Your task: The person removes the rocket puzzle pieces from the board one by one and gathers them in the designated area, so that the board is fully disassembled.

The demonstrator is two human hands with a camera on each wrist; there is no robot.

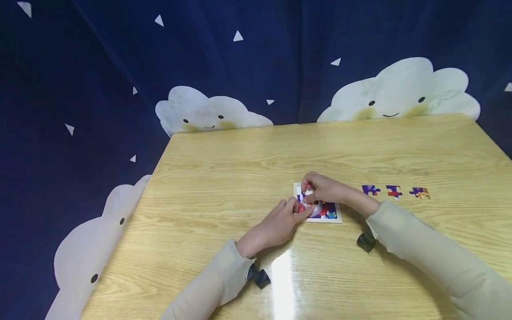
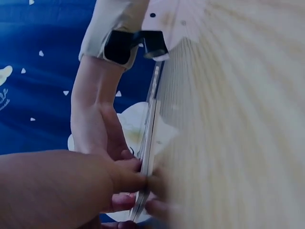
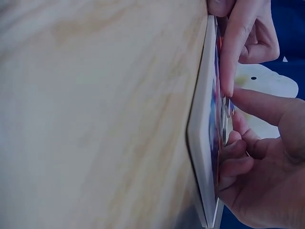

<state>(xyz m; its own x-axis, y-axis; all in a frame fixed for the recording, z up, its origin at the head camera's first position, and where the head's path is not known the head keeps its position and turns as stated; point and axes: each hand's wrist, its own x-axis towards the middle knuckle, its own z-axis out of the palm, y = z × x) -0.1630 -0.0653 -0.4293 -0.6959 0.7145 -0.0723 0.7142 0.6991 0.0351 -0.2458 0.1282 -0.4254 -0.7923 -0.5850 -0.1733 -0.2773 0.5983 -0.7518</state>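
A small jigsaw puzzle board [image 1: 338,214] with a white frame lies on the table, its picture purple and red with a white round face. My left hand [image 1: 278,223] holds the board at its left edge, fingers curled by the frame and thumb stretched over the picture. From the far side my right hand [image 1: 325,189] reaches over the board and pinches a puzzle piece [image 3: 230,108] close to the picture's surface. In the right wrist view the left thumb [image 3: 232,62] meets the right thumb at that piece. Both hands cover much of the picture.
To the right of the board three loose puzzle pieces lie in a row: a left one [image 1: 371,190], a middle one [image 1: 394,191] and a right one [image 1: 421,193]. The wooden table [image 1: 224,178] ends at a dark blue curtain [image 1: 248,62] with white clouds.
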